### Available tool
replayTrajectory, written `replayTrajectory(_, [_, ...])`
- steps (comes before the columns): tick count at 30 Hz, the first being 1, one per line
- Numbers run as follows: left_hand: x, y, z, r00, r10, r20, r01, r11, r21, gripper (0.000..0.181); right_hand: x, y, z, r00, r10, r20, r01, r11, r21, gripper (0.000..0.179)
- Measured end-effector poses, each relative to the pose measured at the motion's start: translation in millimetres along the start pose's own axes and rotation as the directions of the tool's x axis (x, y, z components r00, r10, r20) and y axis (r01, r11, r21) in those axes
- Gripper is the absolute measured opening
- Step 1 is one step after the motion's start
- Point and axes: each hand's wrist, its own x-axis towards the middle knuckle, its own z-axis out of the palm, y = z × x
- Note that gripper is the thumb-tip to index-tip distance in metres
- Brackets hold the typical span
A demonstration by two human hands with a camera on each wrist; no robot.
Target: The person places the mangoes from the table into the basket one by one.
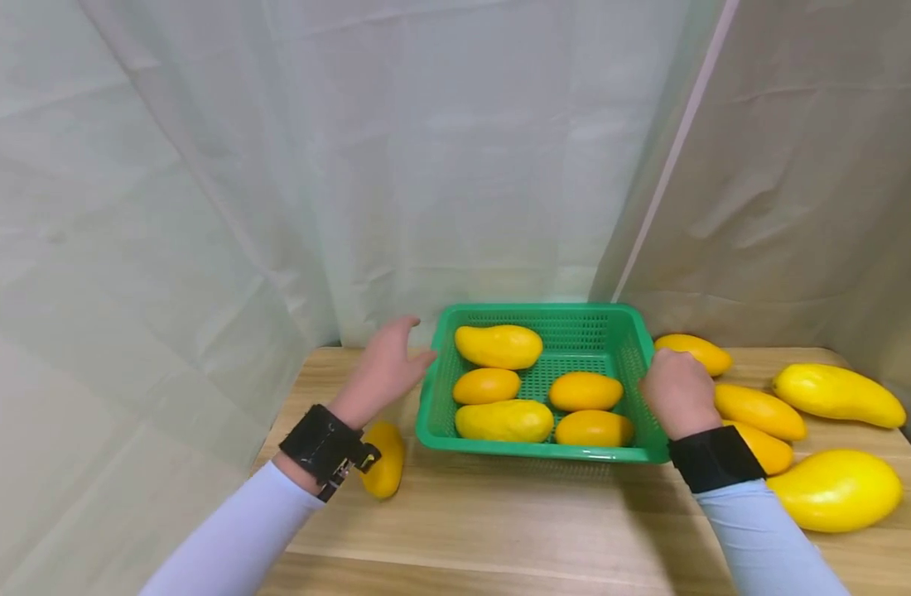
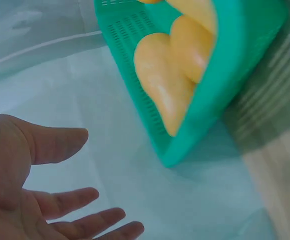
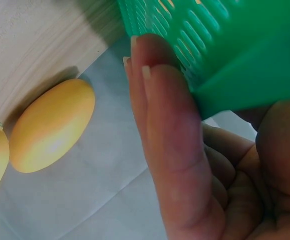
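A green plastic basket (image 1: 545, 449) with slotted walls holds several yellow mangoes (image 1: 585, 391) and larger, longer yellow fruits (image 1: 498, 346). My right hand (image 1: 677, 393) grips its right rim; in the right wrist view the fingers (image 3: 177, 135) lie along the outside of the wall under the lip. My left hand (image 1: 384, 364) hovers by the basket's left side, thumb and fingers spread, holding nothing. The left wrist view shows a gap between the left fingers (image 2: 90, 222) and the basket wall (image 2: 135, 100). One mango (image 1: 385, 463) lies near the left wrist, partly hidden by its strap.
Right of the basket, several more mangoes (image 1: 761, 411) and large yellow fruits (image 1: 836, 490) lie on the wooden table (image 1: 485, 521), some partly behind the right hand and sleeve. Pale curtains (image 1: 455, 165) hang at the back and sides, close behind the basket.
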Motion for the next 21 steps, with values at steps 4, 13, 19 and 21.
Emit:
replayTrajectory(4, [-16.5, -16.1, 2.6, 0.999, -0.048, -0.024, 0.048, 0.999, -0.008, 0.062, 0.5, 0, 0, 1.000, -0.005, 0.000, 0.005, 1.000, -0.001, 0.016])
replayTrajectory(13, [-42.3, -52.6, 19.7, 0.979, -0.201, -0.037, 0.204, 0.975, 0.087, 0.070, 3.3, 5, 4, 0.999, -0.029, -0.030, 0.029, 0.999, -0.013, 0.016])
replayTrajectory(19, [-58.8, -71.6, 36.5, 0.945, -0.327, 0.018, 0.319, 0.933, 0.163, 0.086, 3.2, 4, 2, 1.000, -0.021, -0.016, 0.021, 1.000, -0.009, 0.017])
replayTrajectory(21, [-62.5, -75.6, 41.5, 0.932, -0.359, 0.046, 0.346, 0.922, 0.172, 0.091, 2.8, 4, 2, 1.000, -0.020, -0.014, 0.020, 1.000, -0.006, 0.017])
